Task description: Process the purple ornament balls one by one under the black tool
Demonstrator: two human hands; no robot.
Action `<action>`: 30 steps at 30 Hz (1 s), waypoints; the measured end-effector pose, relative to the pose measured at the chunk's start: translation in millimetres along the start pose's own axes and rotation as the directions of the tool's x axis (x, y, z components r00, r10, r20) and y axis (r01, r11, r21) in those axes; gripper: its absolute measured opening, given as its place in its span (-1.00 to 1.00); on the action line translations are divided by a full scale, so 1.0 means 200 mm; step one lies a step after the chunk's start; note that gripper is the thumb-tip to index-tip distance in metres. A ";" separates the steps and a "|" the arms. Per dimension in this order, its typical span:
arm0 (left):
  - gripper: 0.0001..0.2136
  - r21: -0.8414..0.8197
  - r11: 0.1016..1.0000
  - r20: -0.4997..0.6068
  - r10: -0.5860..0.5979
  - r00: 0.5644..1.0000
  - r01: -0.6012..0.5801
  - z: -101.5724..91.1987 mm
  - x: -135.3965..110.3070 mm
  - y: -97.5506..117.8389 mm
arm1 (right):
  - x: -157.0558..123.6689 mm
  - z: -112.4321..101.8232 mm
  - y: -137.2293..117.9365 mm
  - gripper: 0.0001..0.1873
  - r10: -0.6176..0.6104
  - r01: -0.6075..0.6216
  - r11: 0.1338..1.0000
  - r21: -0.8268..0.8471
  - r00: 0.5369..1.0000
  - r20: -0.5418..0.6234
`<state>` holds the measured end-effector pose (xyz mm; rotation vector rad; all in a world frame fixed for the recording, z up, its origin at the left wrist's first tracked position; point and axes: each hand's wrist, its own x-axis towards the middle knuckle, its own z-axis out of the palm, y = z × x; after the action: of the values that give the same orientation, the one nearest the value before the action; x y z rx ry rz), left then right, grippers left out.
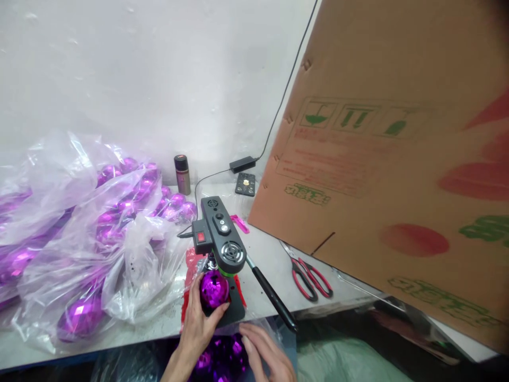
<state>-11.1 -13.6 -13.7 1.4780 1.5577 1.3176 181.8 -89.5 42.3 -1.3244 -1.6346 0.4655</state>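
Note:
My left hand (199,324) cups a shiny purple faceted ball (213,289) and holds it on the base of a small black bench machine (220,239), under its head. My right hand (267,354) hovers lower, its fingers stretched out over a bag of more purple balls (221,356) below the table edge. It holds nothing that I can see. The machine has a red switch, a black lever handle (274,297) that sticks out to the right, and a cable at the back.
Clear plastic bags of purple balls (99,233) fill the left of the white table (274,254). Red-handled scissors (308,273) lie to the right. A large cardboard box (397,159) leans at the right. A small canister (182,174) and a power adapter (242,163) sit near the wall.

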 end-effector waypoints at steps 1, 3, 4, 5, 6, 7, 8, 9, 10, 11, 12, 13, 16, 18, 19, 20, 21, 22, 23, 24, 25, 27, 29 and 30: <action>-0.22 0.014 1.000 -0.005 0.027 1.000 -0.027 0.00 0.00 -0.01 | 0.01 -0.02 -0.01 -0.66 0.000 0.000 1.000 -0.015 0.998 -0.061; -0.24 0.039 0.997 -0.010 0.074 0.997 -0.073 0.01 0.00 -0.01 | 0.06 -0.06 -0.06 -0.67 0.001 -0.009 0.999 -0.033 0.977 -0.215; -0.26 0.048 0.995 -0.009 0.093 0.996 -0.093 0.02 0.00 -0.01 | 0.09 -0.07 -0.09 -0.62 -0.011 -0.001 0.999 -0.040 0.958 -0.288; -0.27 0.051 0.993 -0.005 0.111 0.994 -0.111 0.03 0.00 -0.01 | 0.13 -0.08 -0.12 -0.54 -0.045 0.029 0.998 -0.052 0.939 -0.342; -0.28 0.049 0.991 -0.003 0.128 0.992 -0.128 0.05 0.00 -0.01 | 0.18 -0.09 -0.15 -0.44 -0.110 0.089 0.993 -0.072 0.922 -0.371; -0.28 0.043 0.989 -0.003 0.141 0.990 -0.141 0.06 0.00 -0.02 | 0.24 -0.09 -0.18 -0.36 -0.194 0.170 0.981 -0.096 0.905 -0.378; -0.28 0.033 0.989 -0.003 0.147 0.989 -0.147 0.07 0.01 -0.02 | 0.30 -0.09 -0.22 -0.36 -0.250 0.226 0.968 -0.107 0.886 -0.391; -0.28 0.023 0.989 -0.001 0.145 0.989 -0.145 0.08 0.01 -0.02 | 0.36 -0.09 -0.25 -0.40 -0.289 0.271 0.957 -0.103 0.868 -0.404; -0.27 0.014 0.990 0.004 0.138 0.990 -0.138 0.08 0.01 -0.02 | 0.41 -0.08 -0.28 -0.45 -0.309 0.298 0.950 -0.092 0.857 -0.413; -0.26 0.009 0.992 0.011 0.126 0.992 -0.126 0.09 0.01 -0.01 | 0.45 -0.08 -0.31 -0.52 -0.314 0.311 0.947 -0.079 0.850 -0.422; -0.25 0.008 0.994 0.022 0.112 0.993 -0.112 0.09 0.02 -0.01 | 0.49 -0.07 -0.33 -0.59 -0.322 0.329 0.942 -0.058 0.847 -0.423; -0.25 0.010 0.995 0.034 0.098 0.995 -0.098 0.09 0.02 -0.01 | 0.52 -0.06 -0.36 -0.65 -0.321 0.340 0.940 -0.031 0.848 -0.421; -0.24 0.025 0.998 0.071 0.059 0.996 -0.061 0.09 0.03 0.02 | 0.57 -0.05 -0.40 -0.77 -0.302 0.351 0.936 0.038 0.852 -0.427; -0.24 0.030 0.999 0.086 0.042 0.995 -0.045 0.09 0.03 0.02 | 0.57 -0.06 -0.42 -0.81 -0.290 0.350 0.935 0.057 0.846 -0.447; -0.24 0.031 0.999 0.087 0.039 0.995 -0.042 0.09 0.03 0.02 | 0.57 -0.07 -0.43 -0.82 -0.290 0.356 0.932 0.068 0.844 -0.452; -0.24 0.032 0.999 0.086 0.038 0.996 -0.041 0.10 0.03 0.02 | 0.56 -0.07 -0.44 -0.82 -0.289 0.365 0.927 0.087 0.843 -0.454; -0.24 0.033 0.999 0.085 0.040 0.996 -0.043 0.10 0.02 0.02 | 0.56 -0.07 -0.44 -0.80 -0.281 0.367 0.923 0.115 0.847 -0.450; -0.24 0.033 0.998 0.086 0.044 0.995 -0.047 0.10 0.02 0.01 | 0.56 -0.06 -0.44 -0.78 -0.269 0.367 0.919 0.147 0.853 -0.446; -0.23 0.034 0.998 0.088 0.048 0.995 -0.051 0.10 0.02 0.01 | 0.55 -0.05 -0.43 -0.74 -0.256 0.368 0.912 0.181 0.856 -0.449; -0.24 0.035 0.998 0.091 0.052 0.995 -0.055 0.10 0.02 0.00 | 0.55 -0.04 -0.42 -0.71 -0.248 0.375 0.903 0.209 0.853 -0.460; -0.24 0.036 0.998 0.093 0.056 0.994 -0.060 0.10 0.01 0.00 | 0.54 -0.02 -0.40 -0.68 -0.248 0.392 0.892 0.228 0.843 -0.478; -0.24 0.039 0.997 0.095 0.062 0.994 -0.066 0.10 0.01 -0.01 | 0.53 0.02 -0.37 -0.63 -0.258 0.433 0.868 0.243 0.812 -0.523; -0.24 0.045 0.997 0.095 0.063 0.993 -0.067 0.10 0.01 -0.02 | 0.53 0.06 -0.33 -0.60 -0.262 0.461 0.852 0.249 0.787 -0.559; -0.24 0.048 0.997 0.096 0.062 0.993 -0.067 0.10 0.01 -0.02 | 0.53 0.07 -0.32 -0.60 -0.257 0.468 0.847 0.253 0.777 -0.575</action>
<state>5.6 -7.3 -23.2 1.6103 1.5044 1.2336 138.3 -12.3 130.0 -0.7117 -1.2137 0.1442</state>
